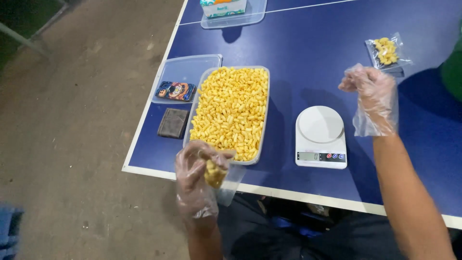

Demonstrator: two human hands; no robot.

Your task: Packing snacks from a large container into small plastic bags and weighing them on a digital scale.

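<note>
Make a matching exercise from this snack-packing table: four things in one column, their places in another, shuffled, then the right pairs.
Things:
1. kitchen scale
2. tub of yellow puffs
3. wallet
4. filled small bag

Places:
A. far right, beyond the right hand
B. left of the tub
C. between tub and right hand
D. just beyond the left hand

Pairs: 1-C, 2-D, 3-B, 4-A

A small clear plastic bag, partly filled with yellow puffed corn snacks, is hanging upright off the table's near edge, just before the heaped clear snack tray.
</note>
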